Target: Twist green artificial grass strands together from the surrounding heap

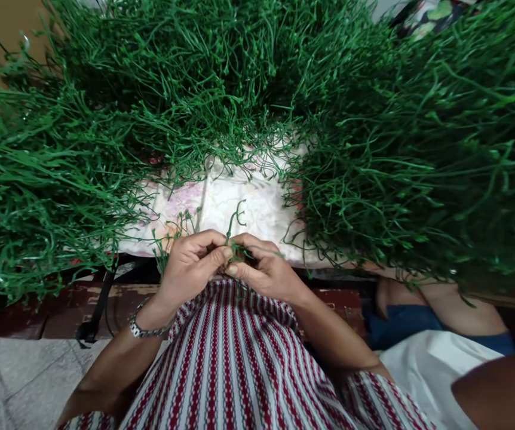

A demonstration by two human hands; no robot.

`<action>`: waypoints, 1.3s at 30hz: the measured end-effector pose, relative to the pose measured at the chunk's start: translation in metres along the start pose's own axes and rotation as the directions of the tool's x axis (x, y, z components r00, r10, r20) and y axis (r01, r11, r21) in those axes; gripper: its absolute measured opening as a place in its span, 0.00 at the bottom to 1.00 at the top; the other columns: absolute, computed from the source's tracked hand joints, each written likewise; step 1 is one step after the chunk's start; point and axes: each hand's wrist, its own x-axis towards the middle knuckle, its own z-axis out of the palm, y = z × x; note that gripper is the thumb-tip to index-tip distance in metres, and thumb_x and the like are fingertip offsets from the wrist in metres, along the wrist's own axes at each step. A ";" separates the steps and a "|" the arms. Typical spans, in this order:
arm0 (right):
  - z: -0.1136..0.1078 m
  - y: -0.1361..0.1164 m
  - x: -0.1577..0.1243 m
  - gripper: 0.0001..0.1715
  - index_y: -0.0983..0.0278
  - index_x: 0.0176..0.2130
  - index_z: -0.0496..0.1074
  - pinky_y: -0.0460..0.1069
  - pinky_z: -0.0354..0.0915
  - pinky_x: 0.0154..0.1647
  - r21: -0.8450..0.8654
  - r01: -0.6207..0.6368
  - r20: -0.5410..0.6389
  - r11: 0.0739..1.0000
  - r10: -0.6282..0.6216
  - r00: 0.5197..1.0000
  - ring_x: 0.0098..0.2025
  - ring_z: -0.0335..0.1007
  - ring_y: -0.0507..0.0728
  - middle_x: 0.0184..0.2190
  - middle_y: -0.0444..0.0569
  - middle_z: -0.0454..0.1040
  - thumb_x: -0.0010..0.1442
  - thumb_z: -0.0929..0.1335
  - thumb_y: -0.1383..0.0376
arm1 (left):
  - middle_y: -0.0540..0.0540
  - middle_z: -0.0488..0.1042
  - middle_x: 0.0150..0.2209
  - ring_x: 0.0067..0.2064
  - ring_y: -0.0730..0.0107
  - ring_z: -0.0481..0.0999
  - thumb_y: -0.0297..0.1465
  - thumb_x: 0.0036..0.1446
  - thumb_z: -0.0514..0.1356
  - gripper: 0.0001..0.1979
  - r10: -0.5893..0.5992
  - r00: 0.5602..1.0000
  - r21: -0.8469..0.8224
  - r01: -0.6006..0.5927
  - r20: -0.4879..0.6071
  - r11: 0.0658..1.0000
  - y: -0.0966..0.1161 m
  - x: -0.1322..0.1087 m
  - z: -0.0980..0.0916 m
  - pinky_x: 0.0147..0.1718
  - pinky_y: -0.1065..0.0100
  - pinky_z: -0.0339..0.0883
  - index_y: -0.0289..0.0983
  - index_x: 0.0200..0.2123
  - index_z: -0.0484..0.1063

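My left hand [195, 266], with a metal-link bracelet on its wrist, pinches a thin green plastic stem [229, 227] between thumb and forefinger. The stem stands up from the fingertips and forks into small curved branches at its top. Close against it, my right hand [269, 269] is closed, thumb to forefinger, on green stem pieces [242, 253]; the fingers partly hide where they meet. Several more green stems [161, 251] stick out beside my left hand, and I cannot tell whether it holds them.
Large heaps of green plastic stems lie to the left [37, 179], at the back [186, 60] and to the right [410, 161]. Between them shows a pale flowered cloth [248, 203]. At the right, another person's leg [459, 307] and arm [503, 388] are close by.
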 end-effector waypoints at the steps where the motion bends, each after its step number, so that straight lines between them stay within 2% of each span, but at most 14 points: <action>1: 0.000 0.001 0.000 0.14 0.67 0.36 0.68 0.42 0.60 0.31 0.012 -0.011 0.011 1.000 0.011 1.000 0.29 0.62 0.48 0.27 0.43 0.67 0.57 0.68 0.58 | 0.55 0.61 0.16 0.16 0.82 0.56 0.34 0.52 0.62 0.11 -0.017 1.000 -0.035 0.017 0.001 0.999 -0.002 0.000 0.000 0.14 0.78 0.50 0.35 0.23 0.69; 7: 0.000 0.005 -0.005 0.15 0.68 0.32 0.68 0.43 0.59 0.30 0.109 -0.036 0.041 0.993 0.032 0.999 0.28 0.62 0.48 0.27 0.44 0.68 0.62 0.63 0.58 | 0.54 0.65 0.18 0.17 0.81 0.59 0.34 0.51 0.63 0.10 -0.015 0.994 -0.177 -0.004 -0.106 0.984 -0.003 0.001 0.002 0.15 0.77 0.53 0.36 0.23 0.67; 11: 0.003 0.005 -0.008 0.13 0.68 0.31 0.67 0.42 0.58 0.28 0.067 -0.062 0.025 0.996 0.061 0.998 0.26 0.59 0.47 0.24 0.42 0.65 0.62 0.62 0.60 | 0.53 0.66 0.20 0.20 0.80 0.61 0.34 0.52 0.62 0.10 -0.009 0.996 -0.198 -0.008 -0.086 0.980 -0.003 0.000 0.001 0.19 0.77 0.56 0.37 0.24 0.66; 16: 0.006 0.003 -0.006 0.14 0.68 0.31 0.67 0.42 0.59 0.30 0.103 -0.062 0.010 0.993 0.061 0.998 0.28 0.60 0.48 0.25 0.43 0.64 0.61 0.64 0.58 | 0.54 0.62 0.19 0.21 0.79 0.59 0.35 0.52 0.62 0.11 0.009 0.997 -0.053 -0.013 -0.081 0.999 -0.004 -0.002 0.002 0.20 0.75 0.55 0.36 0.23 0.67; 20: 0.006 0.002 -0.005 0.15 0.67 0.27 0.64 0.41 0.57 0.27 0.033 -0.107 -0.006 0.994 0.107 0.994 0.25 0.57 0.46 0.23 0.40 0.61 0.58 0.67 0.59 | 0.53 0.62 0.20 0.22 0.78 0.59 0.36 0.52 0.61 0.11 0.044 0.992 0.109 -0.031 -0.118 0.994 -0.005 -0.004 0.007 0.21 0.74 0.54 0.36 0.23 0.68; 24: 0.009 0.002 -0.007 0.13 0.67 0.26 0.65 0.42 0.58 0.27 0.016 -0.040 -0.098 0.999 0.042 0.994 0.25 0.60 0.46 0.23 0.42 0.63 0.60 0.64 0.63 | 0.52 0.63 0.21 0.24 0.76 0.61 0.35 0.53 0.60 0.11 0.109 0.977 0.093 -0.093 -0.182 0.991 -0.008 -0.004 0.013 0.23 0.73 0.57 0.36 0.23 0.67; 27: 0.010 0.003 -0.008 0.12 0.67 0.25 0.65 0.42 0.57 0.25 0.009 -0.004 -0.170 1.000 0.006 0.985 0.23 0.58 0.46 0.22 0.41 0.62 0.60 0.64 0.65 | 0.51 0.65 0.25 0.28 0.74 0.64 0.33 0.52 0.61 0.10 0.176 0.956 0.073 -0.163 -0.236 0.984 -0.009 -0.002 0.017 0.27 0.72 0.60 0.37 0.22 0.66; 29: 0.010 0.002 -0.008 0.11 0.67 0.27 0.66 0.41 0.57 0.25 0.028 0.012 -0.161 1.000 -0.008 0.987 0.23 0.59 0.45 0.22 0.41 0.63 0.60 0.64 0.66 | 0.50 0.66 0.27 0.30 0.74 0.66 0.31 0.51 0.62 0.09 0.205 0.942 0.015 -0.208 -0.267 0.978 -0.007 0.000 0.019 0.29 0.73 0.61 0.36 0.22 0.66; 31: 0.008 0.002 -0.008 0.09 0.68 0.29 0.67 0.41 0.59 0.27 0.069 0.035 -0.119 0.997 -0.027 0.993 0.25 0.61 0.46 0.24 0.43 0.66 0.60 0.65 0.66 | 0.50 0.68 0.27 0.27 0.77 0.65 0.30 0.50 0.62 0.09 0.151 0.956 -0.147 -0.192 -0.251 0.970 -0.005 0.001 0.020 0.25 0.75 0.59 0.36 0.22 0.65; 35: 0.005 0.002 -0.008 0.10 0.68 0.31 0.68 0.42 0.62 0.29 0.176 0.046 -0.028 0.983 -0.041 0.999 0.27 0.65 0.47 0.25 0.45 0.69 0.60 0.65 0.64 | 0.52 0.68 0.23 0.22 0.79 0.62 0.32 0.46 0.65 0.11 -0.058 0.992 -0.481 -0.004 -0.114 0.877 0.001 0.002 0.020 0.15 0.78 0.50 0.36 0.22 0.63; 39: 0.005 0.004 -0.007 0.12 0.69 0.32 0.68 0.42 0.62 0.29 0.196 0.057 0.013 0.979 -0.061 0.998 0.26 0.65 0.47 0.25 0.46 0.70 0.61 0.65 0.61 | 0.52 0.65 0.18 0.19 0.81 0.58 0.31 0.46 0.65 0.13 -0.163 0.987 -0.572 0.133 -0.001 0.809 0.001 0.005 0.018 0.14 0.78 0.45 0.35 0.21 0.62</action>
